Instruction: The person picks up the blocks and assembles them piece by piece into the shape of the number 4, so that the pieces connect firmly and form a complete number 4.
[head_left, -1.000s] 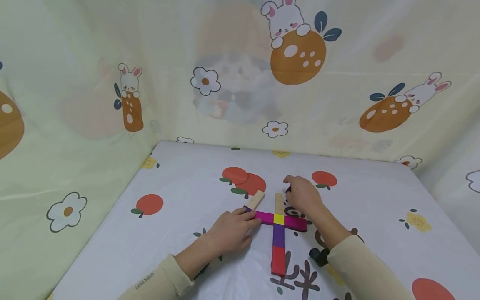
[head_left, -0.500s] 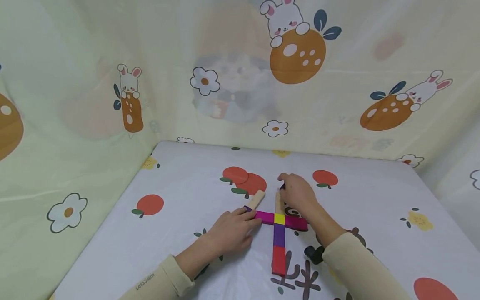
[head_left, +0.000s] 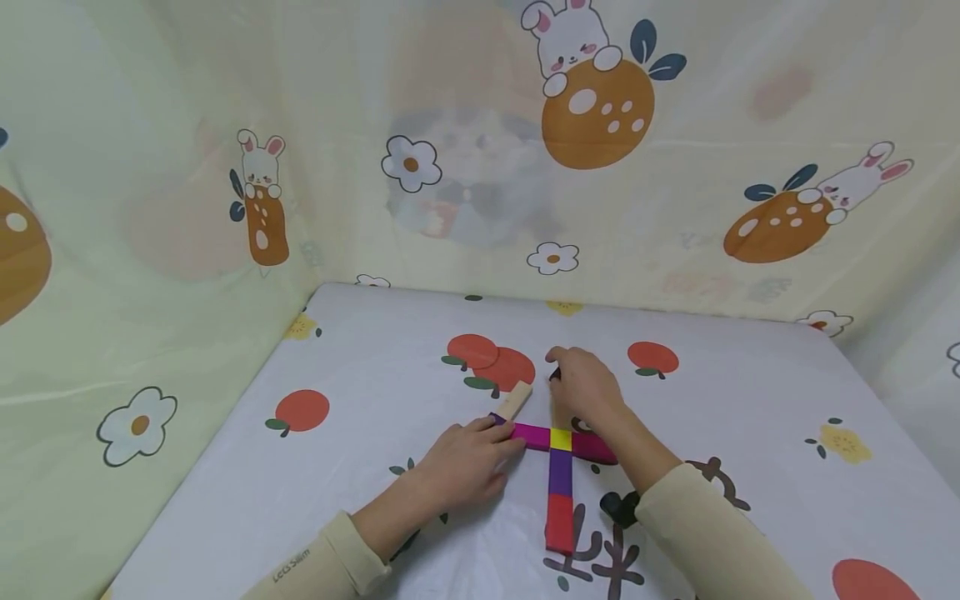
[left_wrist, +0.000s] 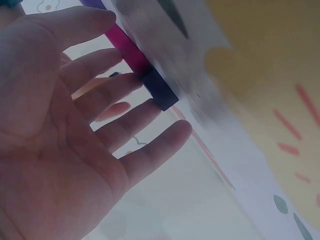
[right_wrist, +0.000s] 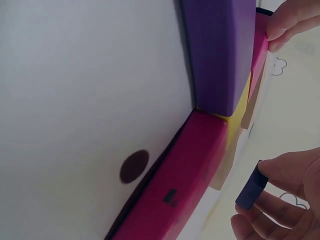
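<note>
My right hand pinches a small dark blue block between thumb and fingers, above the far end of a plain wooden block. That wooden block runs away from a yellow block, the middle of a flat cross. Magenta blocks lie to both sides of the yellow one; a purple block and a red block extend toward me. My left hand rests its fairly straight fingers along the left magenta block and a dark block at its end.
A second plain wooden block slants away from the left arm of the cross. A white cloth printed with fruit covers the table. Pale printed curtains stand behind and at the sides. Black gear sits at the right wrist.
My right hand has moved left with the dark blue block, to above the middle wooden block's far end. The left hand and the cross have stayed in place.
</note>
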